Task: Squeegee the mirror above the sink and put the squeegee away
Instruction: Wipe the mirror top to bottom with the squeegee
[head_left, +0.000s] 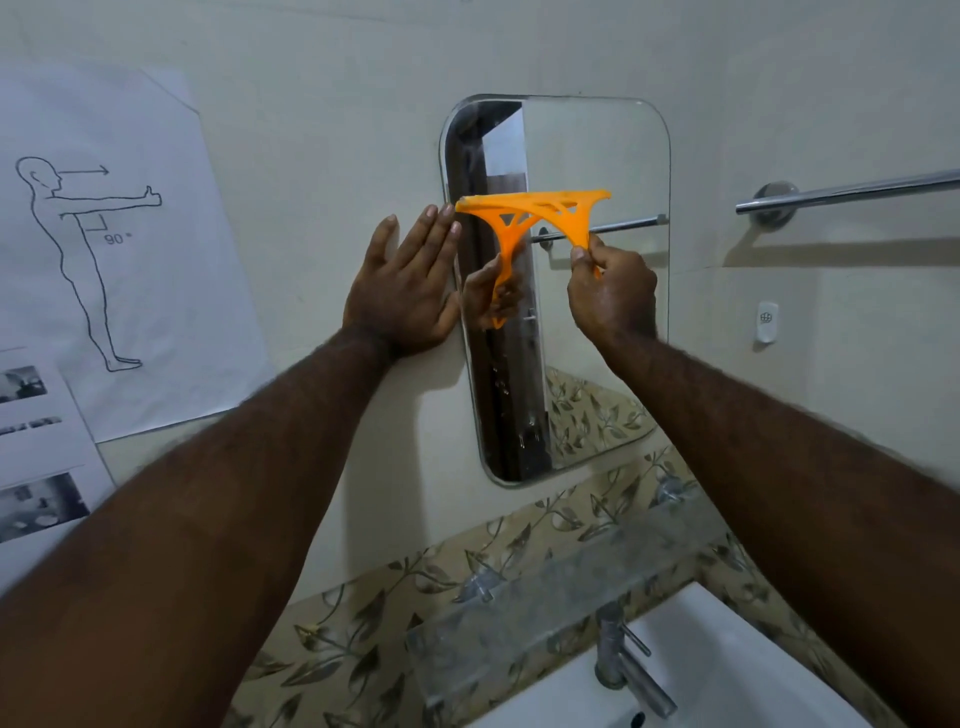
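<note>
An orange plastic squeegee (563, 210) is pressed blade-up against the rounded mirror (597, 322) on the wall, about a third of the way down the glass. My right hand (610, 293) grips its handle from below. The mirror shows the squeegee's reflection and my fingers. My left hand (402, 283) lies flat on the wall, fingers spread, touching the mirror's left edge and holding nothing.
A glass shelf (550, 592) runs below the mirror over leaf-patterned tiles. Below it sit a white sink (727, 670) and a chrome tap (621, 660). A chrome towel bar (852, 192) is at the right. Paper posters (98, 249) hang on the left wall.
</note>
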